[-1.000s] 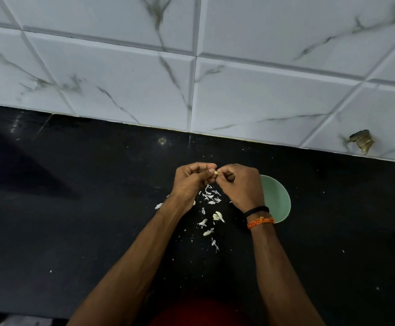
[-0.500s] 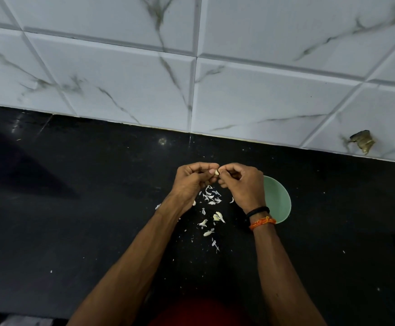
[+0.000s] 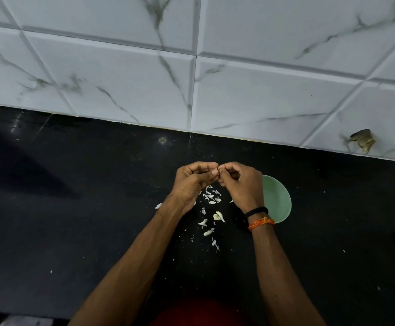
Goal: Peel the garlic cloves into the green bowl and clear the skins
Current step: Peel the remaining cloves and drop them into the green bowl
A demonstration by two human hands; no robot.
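My left hand (image 3: 193, 181) and my right hand (image 3: 241, 184) meet fingertip to fingertip above the black counter, fingers curled, pinching a small garlic clove (image 3: 218, 171) that is almost wholly hidden between them. The green bowl (image 3: 277, 201) stands on the counter just right of my right hand, its left part covered by that hand; I cannot see inside it. Several white garlic skins (image 3: 211, 196) lie scattered on the counter under and in front of my hands, with a pale yellowish piece (image 3: 218, 216) among them.
The black counter (image 3: 74, 208) runs to a white marbled tile wall (image 3: 144, 78) at the back. A chipped hole (image 3: 362, 141) marks the wall at the right. Tiny white flecks dot the counter. A red garment (image 3: 203, 311) shows at the bottom edge.
Both hands rose slightly and stayed together at the fingertips. My right hand turned a little, uncovering more of the bowl's rim.
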